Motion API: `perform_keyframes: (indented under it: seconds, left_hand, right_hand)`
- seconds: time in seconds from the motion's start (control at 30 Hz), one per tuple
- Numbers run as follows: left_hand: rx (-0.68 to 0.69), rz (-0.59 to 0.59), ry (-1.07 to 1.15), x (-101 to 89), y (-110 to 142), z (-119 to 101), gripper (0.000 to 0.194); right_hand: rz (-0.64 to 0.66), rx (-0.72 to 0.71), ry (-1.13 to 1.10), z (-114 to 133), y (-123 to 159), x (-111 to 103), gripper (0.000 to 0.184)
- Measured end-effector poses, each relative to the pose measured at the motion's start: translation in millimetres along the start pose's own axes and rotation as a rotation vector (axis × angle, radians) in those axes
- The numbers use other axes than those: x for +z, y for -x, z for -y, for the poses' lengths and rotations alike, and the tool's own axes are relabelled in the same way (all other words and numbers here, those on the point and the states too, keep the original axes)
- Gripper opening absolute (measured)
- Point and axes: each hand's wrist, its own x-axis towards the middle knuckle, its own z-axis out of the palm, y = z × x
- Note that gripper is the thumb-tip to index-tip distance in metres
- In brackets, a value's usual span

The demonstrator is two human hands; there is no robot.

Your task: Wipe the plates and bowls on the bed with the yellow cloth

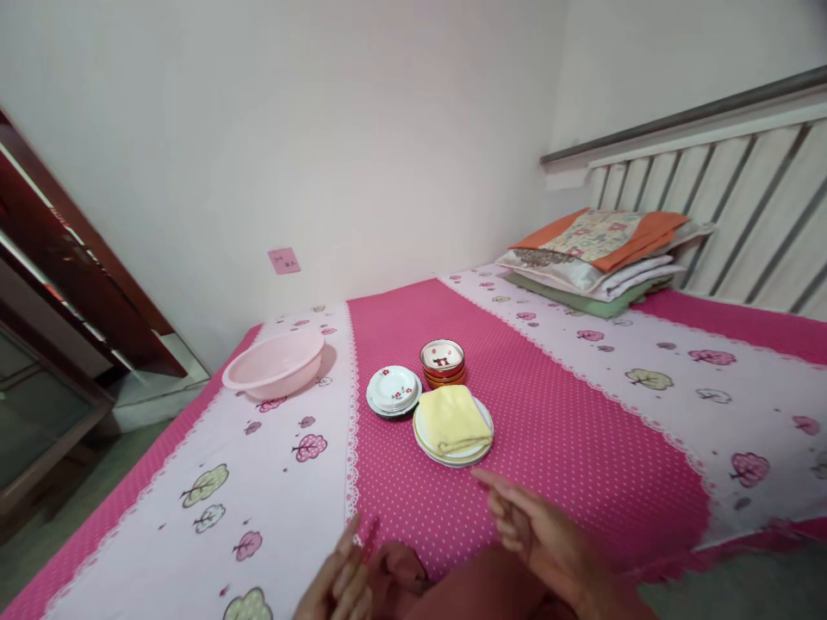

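- Left hand (339, 579), right hand (539, 534): seemingly empty, fingers half-curled, near side of cloth (454, 418).
- Bowls (443, 363) behind cloth: stacked; sideways knock could topple them.

Head camera: the only view, worn on the person's head, facing forward and down
Bed (413, 491): seen from above at a slant, spreading across the lower part of the view
Left fingers (347, 541) and right fingers (499, 485): close to the lens, coming in from the bottom edge
Plates (394, 386) and bowls (443, 354): a little farther out, near the middle, looked down into
Wall (413, 155): straight ahead, filling the top
Brown door frame (83, 238): far left, tilted in the wide view
Cushions (600, 237): right, farther back
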Motion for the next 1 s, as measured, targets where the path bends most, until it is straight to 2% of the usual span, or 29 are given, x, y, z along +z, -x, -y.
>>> perform_keyframes:
  seconds: [0.07, 0.13, 0.23, 0.33, 0.43, 0.53, 0.63, 0.73, 0.8, 0.87, 1.0]
  left_hand:
    - [0.156, 0.036, -0.008, 17.3, 24, -28, 0.071]
    - [0.277, -0.021, -0.087, 33.5, 48, -53, 0.073]
    - [0.398, -0.101, -0.197, 49.7, 74, -75, 0.081]
    - [0.591, -0.159, -0.299, 56.4, 84, -81, 0.102]
    - [0.877, -0.283, -0.529, 58.8, 86, -79, 0.117]
    - [1.029, -0.392, -0.838, 60.5, 87, -75, 0.111]
    - [1.034, -0.414, -1.114, 60.7, 83, -74, 0.1]
    - [1.055, -0.449, -1.277, 57.8, 68, -72, 0.094]
    - [1.05, -0.458, -1.354, 55.1, 55, -70, 0.09]
    - [1.0, -0.43, -1.427, 53.4, 40, -68, 0.087]
    - [0.773, -0.387, -1.585, 53.7, 10, -61, 0.083]
  right_hand:
    - [0.07, -0.163, 0.039, 35, 4, 23, 0.055]
    - [0.107, -0.307, 0.114, 65, 14, 46, 0.07]
    - [0.122, -0.495, 0.239, 92, 36, 73, 0.071]
    - [0.053, -0.724, 0.451, 99, 55, 87, 0.068]
    - [-0.099, -1.038, 0.754, 94, 63, 92, 0.075]
    - [-0.177, -1.328, 1.052, 87, 59, 91, 0.08]
    - [-0.244, -1.487, 1.279, 81, 44, 89, 0.078]
    - [-0.332, -1.508, 1.473, 73, 24, 83, 0.074]
    - [-0.351, -1.429, 1.586, 67, 8, 77, 0.071]
    - [-0.344, -1.282, 1.679, 60, -7, 68, 0.068]
    - [-0.315, -0.936, 1.819, 50, -32, 56, 0.073]
